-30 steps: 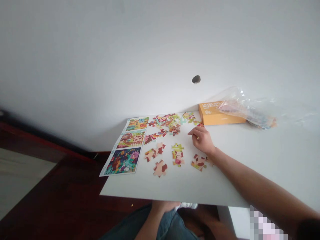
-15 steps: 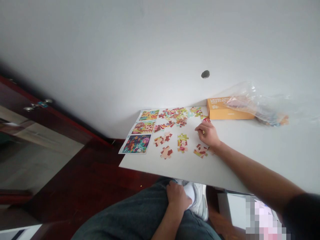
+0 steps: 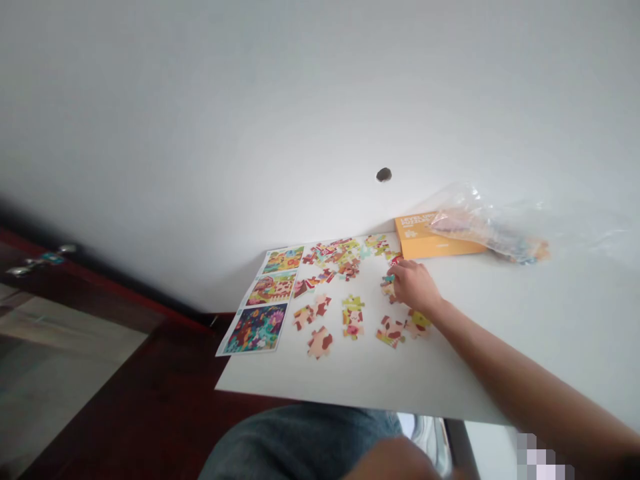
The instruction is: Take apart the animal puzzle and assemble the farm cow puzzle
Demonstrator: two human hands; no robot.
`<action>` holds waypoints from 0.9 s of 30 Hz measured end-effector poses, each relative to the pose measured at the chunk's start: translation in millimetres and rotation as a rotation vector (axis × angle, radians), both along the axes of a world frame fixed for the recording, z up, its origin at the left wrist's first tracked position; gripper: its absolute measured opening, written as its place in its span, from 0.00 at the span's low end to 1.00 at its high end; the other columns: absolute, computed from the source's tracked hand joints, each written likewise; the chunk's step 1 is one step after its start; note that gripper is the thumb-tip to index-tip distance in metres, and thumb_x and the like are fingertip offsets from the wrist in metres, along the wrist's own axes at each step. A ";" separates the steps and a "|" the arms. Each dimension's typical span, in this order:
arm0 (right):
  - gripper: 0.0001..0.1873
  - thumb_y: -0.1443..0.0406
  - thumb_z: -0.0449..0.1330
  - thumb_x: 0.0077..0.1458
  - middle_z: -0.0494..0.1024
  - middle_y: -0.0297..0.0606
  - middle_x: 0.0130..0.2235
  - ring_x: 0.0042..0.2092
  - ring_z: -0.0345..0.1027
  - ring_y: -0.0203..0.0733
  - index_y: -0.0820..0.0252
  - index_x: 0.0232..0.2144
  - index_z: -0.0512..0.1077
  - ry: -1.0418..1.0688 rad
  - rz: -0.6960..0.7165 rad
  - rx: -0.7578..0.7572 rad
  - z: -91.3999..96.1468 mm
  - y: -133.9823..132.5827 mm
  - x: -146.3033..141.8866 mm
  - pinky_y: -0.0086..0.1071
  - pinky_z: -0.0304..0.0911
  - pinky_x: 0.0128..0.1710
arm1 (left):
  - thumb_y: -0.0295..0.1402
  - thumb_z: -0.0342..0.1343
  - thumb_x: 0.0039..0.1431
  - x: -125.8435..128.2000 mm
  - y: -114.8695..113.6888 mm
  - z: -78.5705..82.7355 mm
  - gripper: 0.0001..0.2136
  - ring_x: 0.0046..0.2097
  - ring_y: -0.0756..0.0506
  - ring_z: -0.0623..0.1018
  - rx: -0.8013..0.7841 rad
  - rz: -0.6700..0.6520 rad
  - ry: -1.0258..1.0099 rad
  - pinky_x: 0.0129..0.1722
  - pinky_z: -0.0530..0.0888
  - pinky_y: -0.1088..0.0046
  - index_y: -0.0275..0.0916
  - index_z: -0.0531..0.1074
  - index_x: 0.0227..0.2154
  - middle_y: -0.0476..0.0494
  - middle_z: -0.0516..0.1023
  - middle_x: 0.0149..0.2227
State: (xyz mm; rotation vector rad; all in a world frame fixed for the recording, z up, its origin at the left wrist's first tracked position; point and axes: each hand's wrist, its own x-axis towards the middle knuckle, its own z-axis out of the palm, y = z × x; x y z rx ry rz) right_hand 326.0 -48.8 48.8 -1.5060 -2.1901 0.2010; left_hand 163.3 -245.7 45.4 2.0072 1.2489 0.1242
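Observation:
My right hand (image 3: 414, 283) is over the table's puzzle area, its fingers drawn together at a cream and teal puzzle piece (image 3: 388, 288) partly hidden beneath them. A red piece (image 3: 395, 259) lies just beyond the fingertips. Nearer to me are a brown-spotted piece (image 3: 391, 329) and a green and cream piece (image 3: 418, 323). Joined pieces with a cow's face (image 3: 353, 319) lie left of these. My left hand (image 3: 397, 460) is low at the bottom edge, blurred and cut off; its fingers cannot be made out.
A picture sheet (image 3: 259, 300) with three designs overhangs the table's left end. Loose pieces (image 3: 335, 255) are heaped by the wall, and spotted pieces (image 3: 319, 342) lie nearer. An orange puzzle box (image 3: 425, 247) stands behind, with a clear plastic bag (image 3: 500, 230) of pieces against it.
The view has shifted, so the table sits lower. My right hand has come down slightly among the pieces, showing the cream and teal one. My left hand has moved lower in the picture.

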 end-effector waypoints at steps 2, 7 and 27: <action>0.12 0.70 0.54 0.53 0.78 0.48 0.33 0.35 0.73 0.48 0.63 0.34 0.78 -0.067 -0.037 -0.075 6.6 -11.7 3.9 0.35 0.59 0.35 | 0.40 0.55 0.57 -22.1 25.4 21.5 0.10 0.32 0.47 0.76 0.077 0.013 -0.025 0.35 0.71 0.71 0.44 0.75 0.25 0.47 0.78 0.27; 0.13 0.56 0.58 0.56 0.79 0.47 0.32 0.34 0.75 0.51 0.59 0.32 0.77 -0.284 0.082 -0.270 14.4 -40.7 -2.7 0.35 0.62 0.32 | 0.32 0.49 0.63 -74.4 121.5 33.5 0.15 0.27 0.51 0.68 0.612 0.167 -0.037 0.31 0.64 0.74 0.38 0.65 0.20 0.50 0.69 0.22; 0.17 0.49 0.62 0.55 0.80 0.36 0.33 0.35 0.75 0.45 0.55 0.34 0.74 -0.133 0.154 -0.264 6.8 -25.8 -23.6 0.32 0.56 0.30 | 0.30 0.52 0.61 -100.8 200.9 0.6 0.08 0.33 0.48 0.76 0.733 -0.051 0.011 0.34 0.68 0.73 0.41 0.76 0.30 0.48 0.77 0.31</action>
